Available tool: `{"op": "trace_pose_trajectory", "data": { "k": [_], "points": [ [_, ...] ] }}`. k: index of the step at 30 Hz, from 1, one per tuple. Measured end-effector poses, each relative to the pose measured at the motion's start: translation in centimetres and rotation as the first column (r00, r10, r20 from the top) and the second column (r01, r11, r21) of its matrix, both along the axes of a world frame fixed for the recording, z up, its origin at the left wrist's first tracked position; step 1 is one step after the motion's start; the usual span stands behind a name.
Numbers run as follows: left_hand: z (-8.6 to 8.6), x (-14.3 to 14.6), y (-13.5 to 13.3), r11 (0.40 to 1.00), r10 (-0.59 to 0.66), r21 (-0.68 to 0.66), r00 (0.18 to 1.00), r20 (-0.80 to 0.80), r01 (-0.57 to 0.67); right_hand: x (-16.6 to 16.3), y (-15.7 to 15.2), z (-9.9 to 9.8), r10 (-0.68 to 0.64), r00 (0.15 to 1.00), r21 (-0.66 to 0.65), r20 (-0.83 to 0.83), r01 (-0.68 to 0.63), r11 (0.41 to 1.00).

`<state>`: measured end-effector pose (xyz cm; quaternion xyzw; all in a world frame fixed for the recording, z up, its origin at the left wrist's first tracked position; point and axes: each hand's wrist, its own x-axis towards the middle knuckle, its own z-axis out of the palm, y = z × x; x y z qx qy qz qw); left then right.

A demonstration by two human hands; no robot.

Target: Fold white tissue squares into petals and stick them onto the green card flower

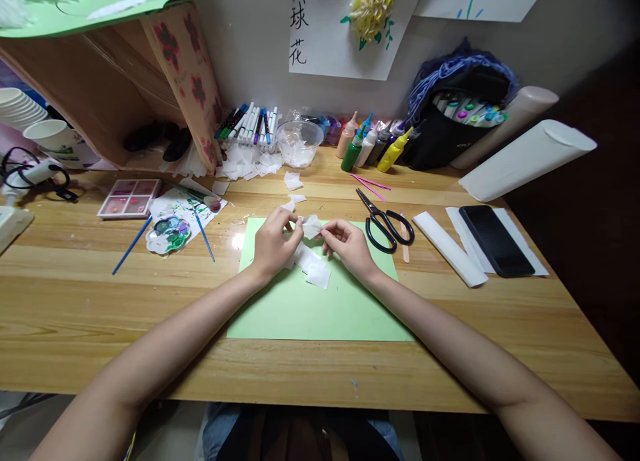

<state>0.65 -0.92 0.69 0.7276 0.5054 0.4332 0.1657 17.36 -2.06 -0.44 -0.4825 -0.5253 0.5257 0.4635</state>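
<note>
Two hands are pinching a single thin white paper piece (312, 227) above the upper part of a green sheet (320, 318). The left hand (277, 242) is gripping the paper's left edge between thumb and fingertip, its remaining fingers curling inward. The right hand (349, 249) is gripping the right edge in a similar pinch, its other fingers bending loosely beneath. Several loose white squares (318, 276) are lying on the green sheet just below the held paper (some partly overlapping).

Containers: a clear plastic bowl (313, 134) is standing beyond the hands, near the wall, and is holding white paper scraps (299, 156). More scraps are lying beside it on its left. A black pouch (435, 148) at the right rear is holding markers (467, 111) with coloured ends. A four-compartment palette (131, 198) is resting at the left, showing pink shades. An open-fronted box (205, 124) is containing dark objects (details not discernible).

Pose: both forearms are reaching forward from the lower corners and converging over the wooden table (165, 314). Both wrists are hovering or resting near the green sheet; contact is not showing clearly.
</note>
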Motion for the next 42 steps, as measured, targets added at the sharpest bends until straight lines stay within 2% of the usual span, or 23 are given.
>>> {"op": "trace_pose_trajectory", "data": {
  "k": [8, 14, 17, 21, 25, 27, 29, 31, 35, 42],
  "points": [
    [-0.3, -0.3, 0.4, 0.995, 0.091, -0.039, 0.992, 0.082, -0.088, 0.0, 0.0, -0.2, -0.058, 0.998, -0.004, -0.027, 0.058, 0.998],
    [-0.9, -0.7, 1.0, 0.975, 0.213, -0.089, 0.968, 0.134, -0.202, 0.8, 1.0, -0.4, -0.222, 0.973, -0.010, 0.060, 0.223, 0.975],
    [-0.9, -0.7, 1.1, 0.975, 0.213, -0.093, 0.968, 0.133, -0.202, 1.3, 1.7, -0.5, -0.253, 0.965, -0.031, 0.068, 0.256, 0.966],
    [-0.7, -0.6, 1.0, 0.984, 0.173, -0.074, 0.978, 0.116, -0.165, 1.6, 2.0, -0.8, -0.190, 0.981, -0.019, 0.024, 0.191, 0.981],
    [-0.5, -0.4, 0.6, 0.993, 0.114, -0.044, 0.990, 0.082, -0.111, 1.3, 1.2, -0.8, -0.225, 0.971, 0.121, 0.080, 0.214, 0.969],
    [-0.5, -0.3, 0.3, 0.999, 0.054, -0.010, 0.998, 0.039, -0.053, 0.8, 0.5, -0.6, -0.131, 0.983, 0.131, 0.132, 0.113, 0.985],
    [-0.5, -0.1, 0.0, 0.999, -0.021, 0.046, 0.999, -0.028, 0.022, 0.3, -0.1, -0.3, 0.036, 0.984, 0.116, 0.173, -0.057, 0.992],
    [-0.6, 0.0, -0.3, 0.990, -0.088, 0.106, 0.992, -0.096, 0.098, -0.1, -0.5, -0.1, 0.097, 0.975, 0.127, 0.198, -0.123, 0.984],
    [-0.6, 0.1, -0.6, 0.968, -0.157, 0.169, 0.973, -0.172, 0.186, -0.2, -0.4, -0.1, 0.097, 0.978, 0.120, 0.186, -0.121, 0.985],
    [-0.5, 0.0, -0.5, 0.972, -0.130, 0.172, 0.976, -0.177, 0.161, 0.1, -0.1, 0.2, 0.154, 0.984, 0.025, 0.094, -0.157, 0.987]
  ]
}}
